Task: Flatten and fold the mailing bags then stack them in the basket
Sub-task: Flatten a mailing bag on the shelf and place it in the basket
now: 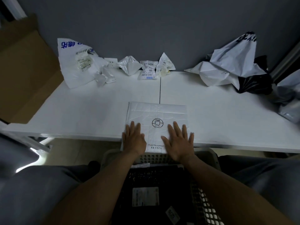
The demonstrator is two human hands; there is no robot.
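Mailing bag (pixel 155 114) lies flat at the table's (pixel 227 119) near edge, its near end overhanging above the basket (pixel 209 161). Head view: my left hand (pixel 134 140) and right hand (pixel 180 143) press it, fingers straight, gripping nothing. Risk: uneven pressure could slide the slick bag off the edge unfolded.

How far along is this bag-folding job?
Done: dark labelled bags lie in the basket. In hand: left hand and right hand press a white padded mailer flat, unfolded. Left: crumpled bags along the wall, blue-printed bag included.
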